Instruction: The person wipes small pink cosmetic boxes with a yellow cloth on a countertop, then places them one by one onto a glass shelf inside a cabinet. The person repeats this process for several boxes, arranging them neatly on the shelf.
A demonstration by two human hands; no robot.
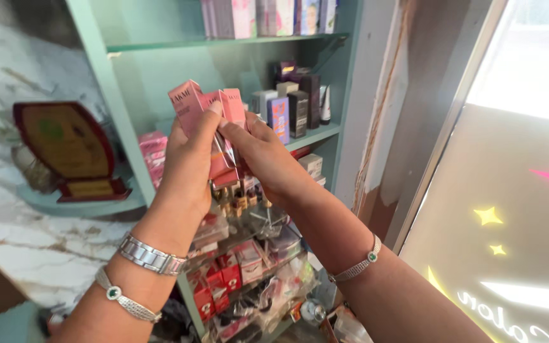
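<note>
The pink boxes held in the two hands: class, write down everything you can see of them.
The pink boxes are slim, tall cartons, seemingly glossy card, at least three bunched side by side. They stand nearly upright, tops fanned slightly leftward, raised before the green shelves. The left hand wraps them from the left, thumb across the front; the right hand pinches them from the right. Their lower ends are hidden behind the fingers.

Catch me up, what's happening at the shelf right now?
A person holds a bunch of pink boxes up in front of a green shelf unit. The left hand grips them from the left side, and the right hand pinches them from the right. Both wrists wear bracelets. Behind the hands, the shelf carries dark boxes; red boxes sit on a lower shelf. A wooden plaque stands at left.
</note>
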